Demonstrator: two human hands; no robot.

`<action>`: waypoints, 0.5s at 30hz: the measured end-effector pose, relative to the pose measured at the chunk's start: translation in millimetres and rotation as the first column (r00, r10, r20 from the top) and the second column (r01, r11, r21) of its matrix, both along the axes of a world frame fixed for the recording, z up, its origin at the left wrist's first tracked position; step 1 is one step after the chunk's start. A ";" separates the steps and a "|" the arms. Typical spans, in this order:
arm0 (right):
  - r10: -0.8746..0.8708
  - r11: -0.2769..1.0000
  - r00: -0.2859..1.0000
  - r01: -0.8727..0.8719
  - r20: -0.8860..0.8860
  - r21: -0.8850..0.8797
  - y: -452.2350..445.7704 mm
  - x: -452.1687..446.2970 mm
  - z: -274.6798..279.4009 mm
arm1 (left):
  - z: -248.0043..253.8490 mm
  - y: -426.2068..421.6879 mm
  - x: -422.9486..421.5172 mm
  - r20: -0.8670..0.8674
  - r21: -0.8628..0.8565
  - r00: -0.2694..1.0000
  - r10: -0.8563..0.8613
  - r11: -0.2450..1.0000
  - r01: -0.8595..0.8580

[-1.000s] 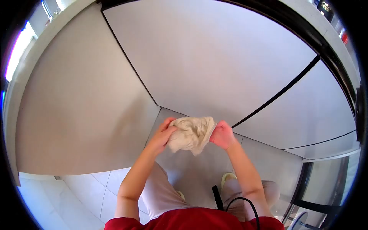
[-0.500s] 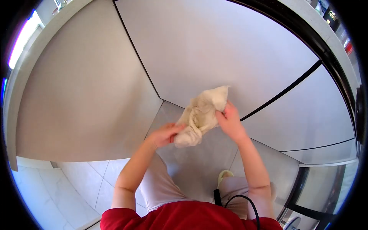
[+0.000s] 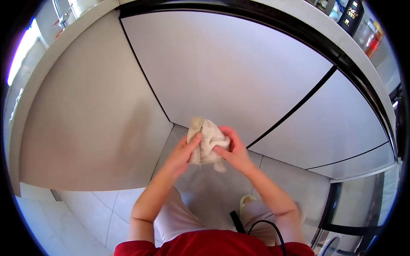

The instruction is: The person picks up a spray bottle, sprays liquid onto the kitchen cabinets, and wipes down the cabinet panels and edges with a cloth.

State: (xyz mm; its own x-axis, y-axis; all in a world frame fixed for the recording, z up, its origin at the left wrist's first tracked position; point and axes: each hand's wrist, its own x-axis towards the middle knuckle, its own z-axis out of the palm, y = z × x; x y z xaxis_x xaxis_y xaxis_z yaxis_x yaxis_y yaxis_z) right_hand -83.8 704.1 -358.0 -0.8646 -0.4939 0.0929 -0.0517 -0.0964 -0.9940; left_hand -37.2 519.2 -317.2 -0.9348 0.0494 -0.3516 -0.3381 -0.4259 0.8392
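Observation:
A cream-coloured cloth (image 3: 209, 136) is bunched up between my two hands, in front of the cabinet doors and above the floor. My left hand (image 3: 184, 152) grips its left side, thumb on top. On the right side my right hand (image 3: 234, 149) is closed on the cloth, its thumb pressing into the folds. A small end of the cloth hangs below, near the right thumb. The fingers beneath the cloth are partly hidden.
Pale cabinet doors (image 3: 222, 72) with dark edges stand ahead, and a beige panel (image 3: 89, 119) is on the left. Along the countertop (image 3: 316, 30) are a black bottle (image 3: 351, 17) and a red-labelled bottle (image 3: 374, 42). A faucet (image 3: 62, 18) shows top left. Grey tiles (image 3: 192, 187) lie below.
The cloth was stretched out between my hands; now it is gathered into a compact bundle. My hands have come closer together, and more of the countertop shows as the view has tilted up.

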 end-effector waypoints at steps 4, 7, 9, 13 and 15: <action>-0.125 0.916 0.590 0.378 -0.797 0.137 14.3 -33.1 124.4 | 71.9 -15.9 -40.6 -0.423 -0.341 0.906 0.006 0.926 -0.165; 0.085 0.782 -0.302 0.611 -0.950 -0.124 19.0 -74.9 207.9 | 145.0 7.8 -82.1 -0.827 -0.114 0.513 0.228 0.826 -0.552; 0.141 0.768 -0.411 0.620 -0.901 -0.162 18.1 -98.7 221.2 | 161.9 14.0 -112.6 -0.902 0.035 0.309 0.301 0.764 -0.645; 0.315 0.670 -0.470 0.725 -0.825 -0.157 20.6 -105.7 194.1 | 129.3 7.4 -157.0 -0.891 0.108 -0.079 -0.447 -0.040 -0.993; 0.335 0.672 -0.389 0.737 -0.858 -0.072 19.3 -104.0 161.3 | 102.0 3.0 -167.5 -0.813 0.175 -0.161 -0.560 0.028 -0.984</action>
State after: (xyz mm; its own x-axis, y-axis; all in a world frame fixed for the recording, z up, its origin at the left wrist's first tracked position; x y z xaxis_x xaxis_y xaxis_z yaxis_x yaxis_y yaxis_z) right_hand -187.8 723.4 -196.8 0.0238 -0.6829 0.7301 -0.5997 0.5746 0.5570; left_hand -204.7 522.1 -215.2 0.1279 0.2341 0.9638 0.4106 0.8720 -0.2663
